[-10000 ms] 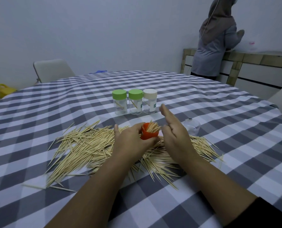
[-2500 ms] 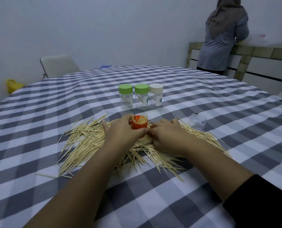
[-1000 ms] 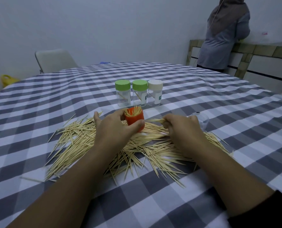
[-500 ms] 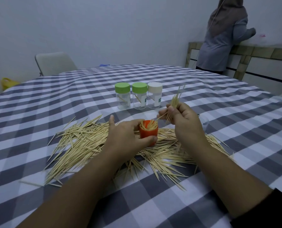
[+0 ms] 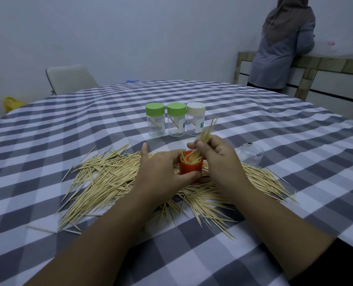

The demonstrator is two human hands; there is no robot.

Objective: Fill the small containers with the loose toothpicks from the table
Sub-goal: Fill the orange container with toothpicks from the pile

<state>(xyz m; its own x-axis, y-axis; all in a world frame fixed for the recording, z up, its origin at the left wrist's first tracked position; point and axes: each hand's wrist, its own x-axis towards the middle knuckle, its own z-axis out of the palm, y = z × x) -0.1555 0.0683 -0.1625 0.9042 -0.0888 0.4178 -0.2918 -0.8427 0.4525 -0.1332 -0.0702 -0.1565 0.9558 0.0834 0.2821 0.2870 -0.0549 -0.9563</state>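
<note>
A small orange container (image 5: 189,168), partly full of toothpicks, stands upright amid a wide pile of loose toothpicks (image 5: 109,178) on the checked tablecloth (image 5: 68,124). My left hand (image 5: 161,174) grips the container from the left. My right hand (image 5: 218,159) pinches a small bunch of toothpicks (image 5: 207,133) with the lower tips inside the container's mouth. Behind stand three capped clear containers: two with green lids (image 5: 155,119) (image 5: 176,119) and one with a white lid (image 5: 195,118).
A clear lid or cup (image 5: 251,155) lies just right of my right hand. A grey chair (image 5: 70,78) stands beyond the table's far left. A person (image 5: 282,44) stands at a counter (image 5: 326,67) at the back right. A yellow object (image 5: 11,103) sits on the floor.
My right hand picked a bunch of toothpicks from the pile, raised it, and has now lowered its tips into the orange container. My left hand kept hold of the container.
</note>
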